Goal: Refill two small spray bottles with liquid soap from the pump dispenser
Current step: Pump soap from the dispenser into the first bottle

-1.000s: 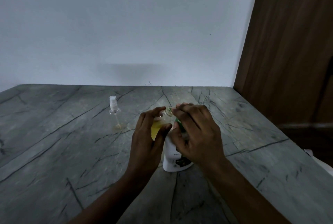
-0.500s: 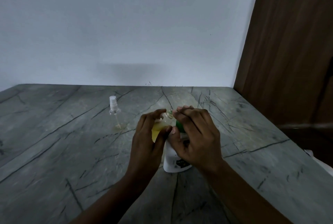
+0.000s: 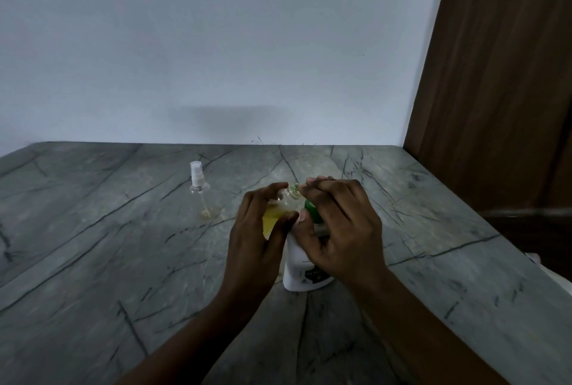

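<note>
L hand point(image 3: 257, 230) grips the uncapped spray bottle point(image 3: 286, 202), part-filled w/ yellow soap and tilted so its neck meets the spout under the green pump head point(image 3: 311, 210). This is judged the filling step, bottle held close to avoid spill. R hand point(image 3: 337, 223) is curled over that head, apparently to press it and steady the pump dispenser point(image 3: 301, 273), which stands on the stone counter point(image 3: 93, 245). Second spray bottle point(image 3: 199, 189) stands upright to the left, sprayer on, approx. empty, so the task looks under half done.
</note>
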{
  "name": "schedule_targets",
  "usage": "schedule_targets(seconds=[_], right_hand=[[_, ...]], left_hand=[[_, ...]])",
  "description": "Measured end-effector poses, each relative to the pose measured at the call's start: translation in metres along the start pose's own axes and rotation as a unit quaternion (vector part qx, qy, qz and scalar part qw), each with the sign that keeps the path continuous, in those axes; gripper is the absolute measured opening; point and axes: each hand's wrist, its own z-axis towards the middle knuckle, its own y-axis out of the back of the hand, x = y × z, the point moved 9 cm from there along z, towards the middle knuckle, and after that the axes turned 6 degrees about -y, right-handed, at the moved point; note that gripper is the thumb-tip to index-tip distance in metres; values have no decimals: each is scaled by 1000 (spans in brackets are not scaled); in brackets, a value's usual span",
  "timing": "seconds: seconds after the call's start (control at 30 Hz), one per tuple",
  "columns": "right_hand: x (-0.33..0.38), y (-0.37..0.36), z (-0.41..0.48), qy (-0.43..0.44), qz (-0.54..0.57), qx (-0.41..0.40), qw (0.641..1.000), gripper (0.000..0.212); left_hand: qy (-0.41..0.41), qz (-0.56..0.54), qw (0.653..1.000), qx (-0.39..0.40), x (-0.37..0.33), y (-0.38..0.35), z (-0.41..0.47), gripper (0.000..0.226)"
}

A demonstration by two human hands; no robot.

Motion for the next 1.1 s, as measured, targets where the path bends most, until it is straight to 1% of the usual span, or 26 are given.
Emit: schedule_targets(seconds=[0.3, 0.6, 0.83, 1.1], right_hand=[[-2, 0, 7, 8, 1, 25, 1000, 27], [-2, 1, 2, -15, 0, -13, 1000, 27], [-2, -1, -5, -16, 6, -18, 1000, 25], [-2, -3, -6, -18, -1, -6, 1000, 25]], left_hand=[[0, -8, 1000, 5, -1, -1, 5, 34], [5, -8, 1000, 7, 1, -2, 0, 36], [12, 1, 1000, 14, 4, -4, -4, 44], [18, 1, 1000, 15, 6, -4, -6, 46]])
